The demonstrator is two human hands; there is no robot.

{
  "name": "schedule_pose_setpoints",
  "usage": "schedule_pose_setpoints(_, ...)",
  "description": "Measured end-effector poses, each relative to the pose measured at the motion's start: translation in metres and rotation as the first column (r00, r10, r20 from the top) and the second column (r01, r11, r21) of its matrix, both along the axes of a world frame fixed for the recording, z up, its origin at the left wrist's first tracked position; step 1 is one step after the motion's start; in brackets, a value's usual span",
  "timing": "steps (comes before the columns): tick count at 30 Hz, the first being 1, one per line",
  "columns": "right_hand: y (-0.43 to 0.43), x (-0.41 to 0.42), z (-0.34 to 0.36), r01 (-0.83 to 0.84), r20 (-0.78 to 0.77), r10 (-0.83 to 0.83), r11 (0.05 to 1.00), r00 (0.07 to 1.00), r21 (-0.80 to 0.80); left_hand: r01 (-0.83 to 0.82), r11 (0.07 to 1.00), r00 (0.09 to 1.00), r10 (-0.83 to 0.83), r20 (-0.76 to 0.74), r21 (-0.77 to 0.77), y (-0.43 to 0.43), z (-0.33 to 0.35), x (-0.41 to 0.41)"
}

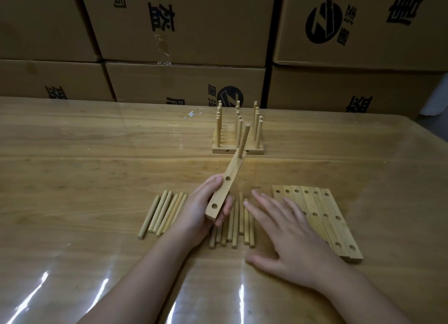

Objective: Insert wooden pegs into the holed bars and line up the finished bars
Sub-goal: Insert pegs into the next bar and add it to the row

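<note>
My left hand [202,208] grips a holed wooden bar [226,186] by its near end and holds it tilted above the table. One peg [243,140] stands in the bar's far hole; the two nearer holes are bare. My right hand [286,236] hovers with fingers spread over the loose pegs [236,224] and the near edge of the stack of blank bars [332,217]. More loose pegs [162,213] lie to the left. Several finished bars with upright pegs [238,134] stand lined up further back.
The wooden table [97,154] is covered by a glossy clear sheet. Stacked cardboard boxes [184,76] form a wall right behind the table's far edge. The table's right edge [434,139] runs diagonally at the far right.
</note>
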State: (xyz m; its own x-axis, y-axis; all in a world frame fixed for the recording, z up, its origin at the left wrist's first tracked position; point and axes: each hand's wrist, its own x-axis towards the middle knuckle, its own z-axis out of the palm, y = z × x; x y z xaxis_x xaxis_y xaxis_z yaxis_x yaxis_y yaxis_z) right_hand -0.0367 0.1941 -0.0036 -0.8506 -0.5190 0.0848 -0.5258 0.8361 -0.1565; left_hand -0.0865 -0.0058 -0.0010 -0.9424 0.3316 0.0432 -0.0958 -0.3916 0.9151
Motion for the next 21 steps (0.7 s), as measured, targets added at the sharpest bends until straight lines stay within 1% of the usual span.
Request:
schedule_pose_setpoints(2, -0.0005, -0.0017, -0.0020, 0.015, 0.013, -0.016, 0.999, 1.000, 0.034, 0.009, 1.000, 1.000, -0.009, -0.006, 0.009, 0.0003, -0.0020, -0.0011)
schedule_pose_setpoints(4, 0.0003, -0.0040, -0.0029, 0.002, 0.035, -0.004, 0.999, 0.999, 0.043, 0.014, 1.000, 1.000, -0.014, -0.007, 0.022, 0.0006, -0.0032, -0.0027)
schedule_pose_setpoints(7, 0.0005, -0.0061, -0.0034, 0.002, 0.023, -0.003, 0.999, 1.000, 0.035, 0.023, 0.998, 1.000, -0.023, 0.002, 0.055, -0.0007, -0.0041, -0.0043)
schedule_pose_setpoints(10, 0.0002, -0.0057, -0.0022, 0.026, 0.032, -0.025, 0.999, 0.999, -0.025, 0.023, 0.998, 1.000, -0.024, 0.009, 0.062, -0.0004, -0.0049, -0.0050)
schedule_pose_setpoints(13, 0.0009, -0.0049, -0.0005, 0.007, 0.028, -0.005, 0.996, 1.000, -0.087, 0.024, 0.996, 1.000, -0.025, 0.014, 0.085, -0.0005, -0.0049, -0.0050)
schedule_pose_setpoints(16, 0.0006, -0.0038, 0.0004, 0.006, -0.015, -0.009, 0.988, 1.000, -0.154, 0.024, 0.993, 0.999, -0.027, 0.025, 0.112, -0.0013, -0.0034, -0.0050)
schedule_pose_setpoints(18, 0.0010, -0.0030, -0.0009, 0.024, -0.056, -0.037, 0.976, 0.998, -0.218, 0.021, 0.992, 0.999, -0.026, 0.040, 0.126, -0.0014, -0.0022, -0.0053)
schedule_pose_setpoints(21, 0.0032, -0.0030, -0.0025, 0.061, -0.088, -0.087, 0.962, 0.992, -0.267, 0.015, 0.993, 0.999, -0.020, 0.040, 0.119, -0.0016, -0.0021, -0.0058)
